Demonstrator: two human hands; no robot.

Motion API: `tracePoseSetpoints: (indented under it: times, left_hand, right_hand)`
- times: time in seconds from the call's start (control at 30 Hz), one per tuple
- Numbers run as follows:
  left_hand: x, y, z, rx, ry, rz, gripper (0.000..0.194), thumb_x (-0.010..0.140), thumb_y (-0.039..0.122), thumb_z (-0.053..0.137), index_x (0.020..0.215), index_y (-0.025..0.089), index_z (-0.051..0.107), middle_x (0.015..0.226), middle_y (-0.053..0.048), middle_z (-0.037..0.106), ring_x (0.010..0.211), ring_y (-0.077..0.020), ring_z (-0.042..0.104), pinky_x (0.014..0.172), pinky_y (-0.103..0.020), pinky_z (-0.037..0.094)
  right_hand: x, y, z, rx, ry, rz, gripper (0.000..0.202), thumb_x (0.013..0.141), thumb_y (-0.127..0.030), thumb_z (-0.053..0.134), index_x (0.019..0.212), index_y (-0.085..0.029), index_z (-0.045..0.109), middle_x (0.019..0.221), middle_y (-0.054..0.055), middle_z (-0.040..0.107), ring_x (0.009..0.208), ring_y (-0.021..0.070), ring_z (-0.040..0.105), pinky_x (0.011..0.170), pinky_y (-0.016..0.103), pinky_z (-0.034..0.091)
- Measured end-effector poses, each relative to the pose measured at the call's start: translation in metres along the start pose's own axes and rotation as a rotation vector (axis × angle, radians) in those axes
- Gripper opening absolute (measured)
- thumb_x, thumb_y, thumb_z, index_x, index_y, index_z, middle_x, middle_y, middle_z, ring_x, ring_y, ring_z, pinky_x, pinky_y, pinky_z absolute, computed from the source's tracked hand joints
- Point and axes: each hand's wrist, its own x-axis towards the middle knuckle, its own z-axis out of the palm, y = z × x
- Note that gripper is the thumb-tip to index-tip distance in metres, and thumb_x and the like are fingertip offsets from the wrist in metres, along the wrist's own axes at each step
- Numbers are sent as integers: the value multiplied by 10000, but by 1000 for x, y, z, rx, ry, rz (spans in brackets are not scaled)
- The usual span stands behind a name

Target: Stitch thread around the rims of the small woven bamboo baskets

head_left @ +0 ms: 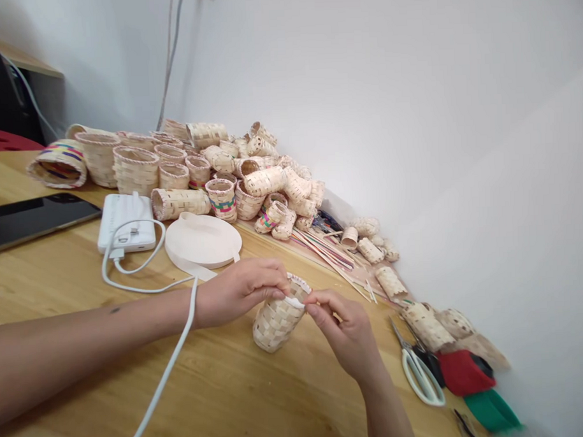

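Observation:
A small woven basket [276,326] of pale strips stands tilted on the table in front of me. My left hand [253,285] grips its rim from the left, fingers closed and partly over the edge. A short white strip [295,303] lies along the near side of the rim. At its right end my right hand [346,328] pinches the strip with thumb and forefinger against the edge. The far part of the rim shows pinkish-white binding. Left of the basket, behind my left wrist, lies a flat roll of off-white ribbon [201,241] with its loose end out.
Many woven baskets [137,170] are heaped along the wall. Thin sticks [331,252] lie before them. White-handled scissors [421,376], a red roll [464,372] and a green roll [492,410] are at right. A power bank [126,221], white cable [175,363] and dark tablet [38,218] occupy the left.

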Motion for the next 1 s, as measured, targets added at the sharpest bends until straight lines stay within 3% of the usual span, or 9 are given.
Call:
tracePoseSetpoints:
  times: [0.13,0.37,0.47,0.73,0.9,1.0]
  left_hand:
    - [-1,3,2,35,39,13,238,961,220,438,874,146,647,875,-52,628,787,-136,569,716,-221,418]
    - [-2,9,5,-27,68,-40,203,938,153,460,1019,176,644,896,-31,657,827,-129,592,743,-211,426]
    - [-2,8,4,-32,32,8,250,947,140,420,1012,173,659,883,-40,628,812,-127,577,723,-207,422]
    - [0,6,2,-19,-26,16,285,961,147,370,1001,152,652,852,-54,598,785,-145,553,707,-228,413]
    - [1,10,2,-42,-32,-20,257,946,136,389,969,144,645,869,-58,616,810,-153,562,730,-231,418]
    - [1,13,4,-74,-22,-47,173,910,162,495,949,127,659,844,-54,627,773,-146,570,702,-214,417]
  right_hand:
    - [1,-3,-1,-17,-79,18,204,940,-317,462,850,-209,610,666,-22,571,557,112,484,535,217,352]
    - [0,-4,-1,-42,-105,31,205,954,-303,422,838,-217,568,636,-35,516,538,113,458,537,223,333]
    - [-1,-4,0,-32,-102,38,200,951,-297,430,832,-214,567,635,-40,506,537,106,446,536,223,323]
    - [-3,-7,3,-3,-18,34,163,910,-321,523,968,-212,629,538,-87,262,465,100,312,478,227,251]
    - [-1,-9,4,-60,-65,32,185,923,-309,491,831,-206,614,539,-70,366,471,98,353,479,230,263]
    - [-1,-10,6,-104,-56,-7,193,924,-310,486,811,-211,608,542,-67,408,459,95,372,465,223,272]
